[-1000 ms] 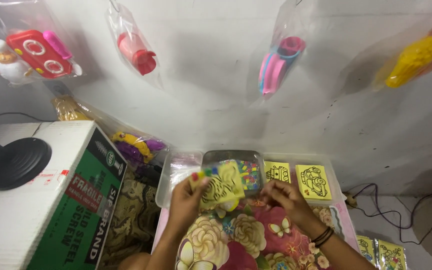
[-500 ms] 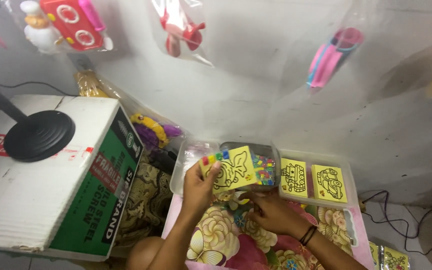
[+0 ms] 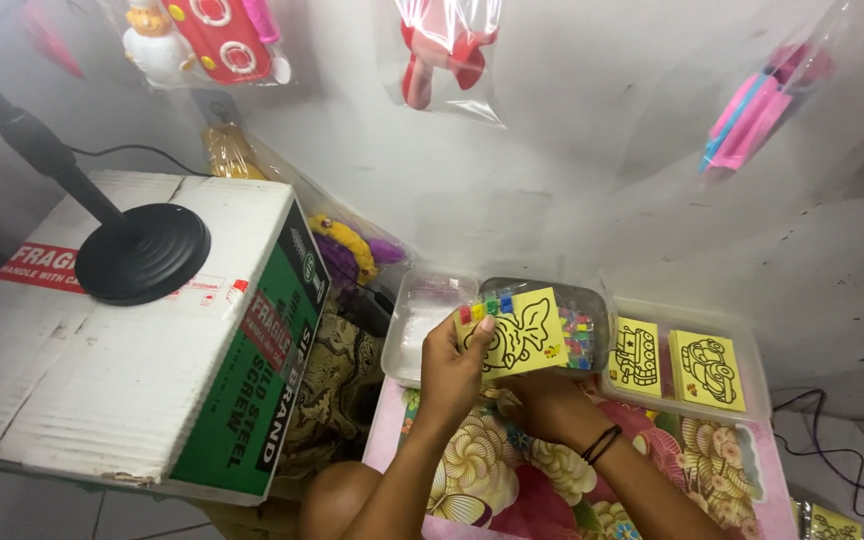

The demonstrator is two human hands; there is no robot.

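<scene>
My left hand (image 3: 452,368) holds up a yellow card (image 3: 520,334) with a black line drawing, thumb across its lower left, along with a strip of small coloured tubes (image 3: 484,306) at its top edge. My right hand (image 3: 544,400) is curled just below the card's lower edge, wearing a dark band at the wrist; what it holds is hidden. Behind the card sits a dark tray (image 3: 590,310) of several small coloured tubes. To the right a clear tray (image 3: 747,330) holds two more yellow cards (image 3: 708,370).
A large white and green cardboard box (image 3: 152,360) stands at left with a black round stand base (image 3: 142,252) on it. A clear empty tray (image 3: 417,320) lies left of the dark one. Bagged toys (image 3: 442,55) hang on the wall. A floral cloth (image 3: 732,470) covers the surface.
The view has swung left and down, so the box fills more of the frame. My left hand has raised the yellow card more upright, and my right hand has dropped under it.
</scene>
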